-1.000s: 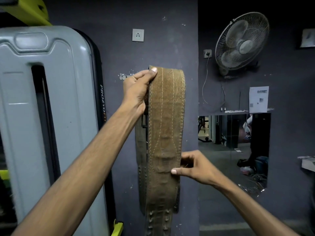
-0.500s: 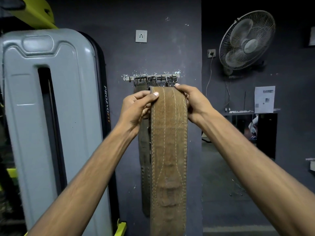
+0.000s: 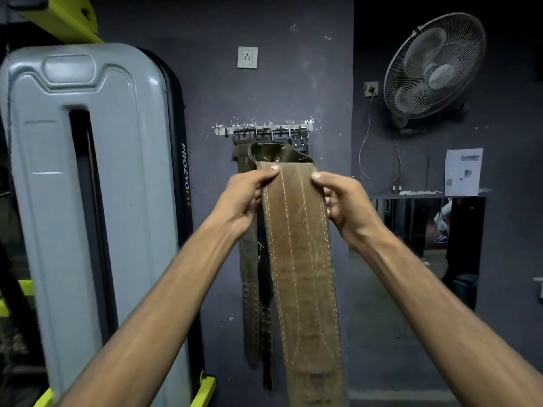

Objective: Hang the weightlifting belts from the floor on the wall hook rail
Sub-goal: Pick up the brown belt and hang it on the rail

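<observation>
So on the far left there's a big grey gym machine (image 3: 88,201), then the left hand (image 3: 248,198) pinching the left edge of a wide tan belt (image 3: 299,259), thumb on the front face and fingers curled behind. The right hand (image 3: 342,201) has the same pinch on the right edge, so both are closed on the belt near its top fold, just below the hook rail (image 3: 264,131) on the wall. The belt looks like thick stitched leather, so I'd guess it's stiff and fairly heavy, not slippery; gripping by the edges up top seems right. The rest hangs straight down between the arms. Two darker belts (image 3: 249,289) already hang off the rail behind it.
</observation>
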Available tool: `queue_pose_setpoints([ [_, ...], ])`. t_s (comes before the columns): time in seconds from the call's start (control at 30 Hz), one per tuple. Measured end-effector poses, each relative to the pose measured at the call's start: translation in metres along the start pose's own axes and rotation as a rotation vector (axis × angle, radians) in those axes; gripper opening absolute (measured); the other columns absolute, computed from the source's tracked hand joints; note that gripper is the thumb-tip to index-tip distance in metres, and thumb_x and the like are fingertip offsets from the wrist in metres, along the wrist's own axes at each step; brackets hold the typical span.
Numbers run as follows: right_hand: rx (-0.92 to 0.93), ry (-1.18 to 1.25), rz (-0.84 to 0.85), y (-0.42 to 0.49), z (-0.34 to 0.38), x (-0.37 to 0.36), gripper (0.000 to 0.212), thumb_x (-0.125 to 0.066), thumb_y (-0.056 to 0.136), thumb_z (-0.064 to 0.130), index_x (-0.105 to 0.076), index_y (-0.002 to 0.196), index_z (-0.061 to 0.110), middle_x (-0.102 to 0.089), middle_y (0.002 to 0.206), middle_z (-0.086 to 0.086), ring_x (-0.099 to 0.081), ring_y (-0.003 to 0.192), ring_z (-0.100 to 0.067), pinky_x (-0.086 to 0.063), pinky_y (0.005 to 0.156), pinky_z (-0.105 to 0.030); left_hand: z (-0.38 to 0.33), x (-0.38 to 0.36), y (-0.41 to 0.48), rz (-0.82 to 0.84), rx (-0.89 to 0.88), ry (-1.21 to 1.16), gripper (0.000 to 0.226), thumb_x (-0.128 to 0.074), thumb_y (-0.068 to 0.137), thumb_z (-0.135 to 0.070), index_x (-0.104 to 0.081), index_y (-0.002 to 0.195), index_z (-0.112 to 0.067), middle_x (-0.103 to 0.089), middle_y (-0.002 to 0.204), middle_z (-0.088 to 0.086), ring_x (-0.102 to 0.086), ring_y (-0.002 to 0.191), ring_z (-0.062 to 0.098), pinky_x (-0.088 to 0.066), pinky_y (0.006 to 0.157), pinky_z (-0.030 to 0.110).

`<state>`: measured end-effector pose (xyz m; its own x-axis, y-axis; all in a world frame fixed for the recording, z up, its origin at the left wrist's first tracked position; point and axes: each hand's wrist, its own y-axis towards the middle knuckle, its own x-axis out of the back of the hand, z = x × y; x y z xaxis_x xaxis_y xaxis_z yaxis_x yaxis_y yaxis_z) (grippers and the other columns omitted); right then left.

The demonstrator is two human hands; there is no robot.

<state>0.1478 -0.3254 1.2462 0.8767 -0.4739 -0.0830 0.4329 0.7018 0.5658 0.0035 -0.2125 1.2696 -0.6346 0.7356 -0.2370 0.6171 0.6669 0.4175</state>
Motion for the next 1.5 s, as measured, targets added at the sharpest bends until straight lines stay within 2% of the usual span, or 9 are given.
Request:
queue_pose_setpoints([
  [0.13, -0.189, 0.011, 0.018, 0.010, 0.013, 0.001, 0.056, -0.069, 0.081, 0.062, -0.067, 0.099, 0.010, -0.052, 0.070, -0.003, -0.039, 0.057, -0.014, -0.030, 0.055, -0.028, 0.011, -0.002, -0.006, 0.038, -0.139, 0.141, 0.026, -0.065, 0.091, -0.005, -0.069, 0.117, -0.002, -0.076, 0.090, -0.001, -0.071, 0.073, 0.004, -0.056, 0.065, 0.016],
  [0.27, -0.145, 0.055, -0.107, 0.015, 0.020, -0.006, 0.050, -0.075, 0.089, 0.035, -0.071, 0.119, -0.004, -0.074, 0.112, -0.025, -0.065, 0.090, -0.033, -0.054, 0.094, -0.052, 0.018, -0.001, -0.011, 0.132, -0.157, 0.248, 0.031, -0.067, 0.089, -0.003, -0.066, 0.120, -0.003, -0.075, 0.108, 0.007, -0.071, 0.096, 0.015, -0.058, 0.085, 0.026],
  [0.47, 0.062, -0.103, -0.081, 0.013, 0.003, 0.002, 0.025, -0.063, 0.100, 0.023, -0.071, 0.108, 0.001, -0.077, 0.089, -0.004, -0.072, 0.082, -0.015, -0.059, 0.079, -0.032, 0.009, 0.003, -0.012, 0.170, -0.098, 0.088, 0.029, -0.055, 0.078, -0.042, -0.052, 0.070, -0.014, -0.052, 0.068, 0.003, -0.047, 0.063, 0.014, -0.036, 0.064, 0.033],
  [0.57, 0.085, -0.139, -0.050, 0.011, -0.002, 0.007, 0.016, -0.062, 0.100, 0.021, -0.070, 0.101, 0.008, -0.075, 0.085, 0.001, -0.070, 0.079, -0.010, -0.054, 0.070, -0.022, 0.010, -0.006, -0.009, 0.053, -0.118, 0.238, 0.078, -0.022, 0.095, -0.069, -0.073, 0.112, -0.013, -0.076, 0.100, 0.009, -0.070, 0.092, 0.021, -0.053, 0.085, 0.038],
  [0.77, 0.057, -0.211, 0.075, 0.011, -0.013, 0.019, 0.031, -0.059, 0.094, 0.010, -0.064, 0.065, 0.020, -0.061, 0.057, 0.014, -0.055, 0.055, -0.001, -0.040, 0.060, -0.021, 0.021, -0.012, 0.004, -0.124, -0.220, 0.437, 0.037, -0.049, 0.102, -0.038, -0.071, 0.093, -0.010, -0.067, 0.069, -0.008, -0.060, 0.063, 0.006, -0.046, 0.066, 0.023],
  [0.93, 0.051, -0.277, 0.100, 0.021, -0.021, 0.016, 0.028, -0.055, 0.073, 0.032, -0.066, 0.090, 0.013, -0.063, 0.088, -0.006, -0.056, 0.084, -0.017, -0.042, 0.075, -0.035, 0.046, -0.006, 0.011, -0.177, -0.245, 0.588, 0.029, -0.049, 0.104, -0.034, -0.064, 0.096, -0.010, -0.067, 0.084, -0.001, -0.059, 0.078, 0.013, -0.045, 0.078, 0.032],
  [1.17, -0.088, -0.224, 0.025, 0.070, -0.051, 0.002, 0.041, -0.060, 0.091, 0.050, -0.076, 0.088, 0.013, -0.078, 0.084, -0.001, -0.067, 0.081, -0.018, -0.052, 0.083, -0.037, 0.064, 0.020, 0.043, -0.275, -0.307, 0.626, 0.019, -0.052, 0.102, -0.033, -0.063, 0.103, -0.018, -0.074, 0.097, 0.001, -0.071, 0.092, 0.018, -0.056, 0.089, 0.042],
  [1.37, 0.019, -0.308, -0.064, 0.128, -0.102, -0.024, 0.037, -0.056, 0.102, 0.038, -0.062, 0.076, 0.013, -0.063, 0.068, -0.003, -0.056, 0.061, -0.015, -0.044, 0.064, -0.029, 0.085, 0.060, 0.096, -0.311, -0.303, 0.677, 0.021, -0.048, 0.102, -0.035, -0.058, 0.107, -0.018, -0.072, 0.098, 0.006, -0.070, 0.094, 0.023, -0.055, 0.084, 0.047],
  [1.5, 0.122, -0.494, -0.120, 0.171, -0.147, -0.045, 0.018, -0.056, 0.100, 0.040, -0.059, 0.103, 0.023, -0.074, 0.093, -0.001, -0.070, 0.086, -0.018, -0.057, 0.076, -0.039, 0.101, 0.100, 0.143, -0.335, -0.345, 0.799, 0.024, -0.043, 0.105, -0.036, -0.051, 0.114, -0.015, -0.070, 0.096, 0.010, -0.064, 0.085, 0.020, -0.046, 0.067, 0.031],
])
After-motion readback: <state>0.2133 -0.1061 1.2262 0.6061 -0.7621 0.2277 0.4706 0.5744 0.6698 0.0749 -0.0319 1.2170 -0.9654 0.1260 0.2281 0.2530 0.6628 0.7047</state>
